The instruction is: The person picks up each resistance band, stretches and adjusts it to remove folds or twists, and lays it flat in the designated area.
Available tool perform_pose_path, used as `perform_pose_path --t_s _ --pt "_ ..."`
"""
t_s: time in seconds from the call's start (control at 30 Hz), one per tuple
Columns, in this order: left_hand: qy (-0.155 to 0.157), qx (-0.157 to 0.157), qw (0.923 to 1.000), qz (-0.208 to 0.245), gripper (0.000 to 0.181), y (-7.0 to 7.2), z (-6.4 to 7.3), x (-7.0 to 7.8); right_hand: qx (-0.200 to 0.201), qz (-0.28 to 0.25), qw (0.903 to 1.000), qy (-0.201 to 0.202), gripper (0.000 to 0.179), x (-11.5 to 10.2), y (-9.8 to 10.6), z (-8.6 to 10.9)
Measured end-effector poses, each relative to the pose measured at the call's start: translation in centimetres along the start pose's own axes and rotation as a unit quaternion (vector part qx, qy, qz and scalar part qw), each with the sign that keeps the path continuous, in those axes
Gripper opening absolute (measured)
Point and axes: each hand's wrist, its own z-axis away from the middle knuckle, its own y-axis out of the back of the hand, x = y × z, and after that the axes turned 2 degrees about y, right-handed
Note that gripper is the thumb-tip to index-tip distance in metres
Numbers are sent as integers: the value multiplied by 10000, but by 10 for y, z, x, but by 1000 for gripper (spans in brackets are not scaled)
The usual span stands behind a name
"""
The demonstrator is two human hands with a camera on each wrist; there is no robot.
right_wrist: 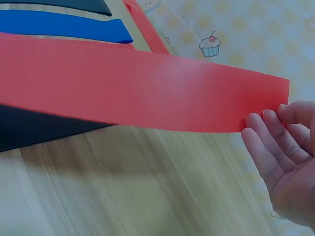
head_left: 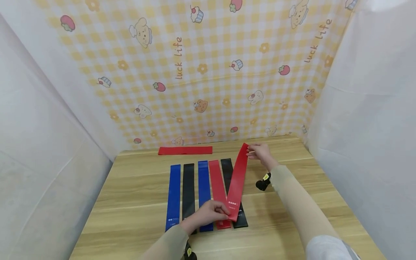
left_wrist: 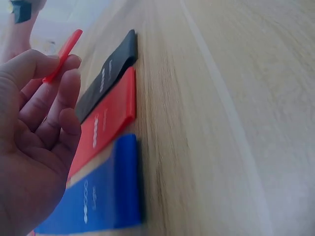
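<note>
A flat red resistance band is stretched out lengthwise between both hands, raised at a slant over the right end of a row of bands. My left hand pinches its near end between thumb and fingers, as the left wrist view also shows. At the far end, my right hand pinches a corner. Beneath the held band lies a black band, partly covered. Left of that come another red band, a blue band, a black band and a blue band, side by side.
One more red band lies crosswise at the back of the wooden table. A checked, patterned cloth hangs behind the table. White curtains close off both sides.
</note>
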Motion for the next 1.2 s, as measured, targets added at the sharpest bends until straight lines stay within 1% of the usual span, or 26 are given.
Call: perform_pose_path --t_s 0.1,0.27,0.57,0.7,0.8,0.97,1.2 --pt "36 -155 9999 1 4 -5 -7 2 3 48 10000 -3 37 -2 0 -1" --pt "-21 -379 9989 270 6 -15 -14 5 -16 129 9999 4 38 -5 1 -3" --pt "-94 -531 9965 637 12 -31 -19 12 121 273 9995 100 34 -5 0 -3" --pt "31 -629 9950 773 12 -38 -23 14 130 334 9992 185 33 -1 -1 -6" --pt "163 -709 9938 846 12 -46 -26 13 132 358 9990 212 30 2 -3 -8" --pt "267 -784 9922 931 10 -56 -33 14 148 391 9988 240 28 3 -5 -7" --pt "443 -665 9915 1029 9 -67 -44 19 277 386 9984 319 28 3 -3 -7"
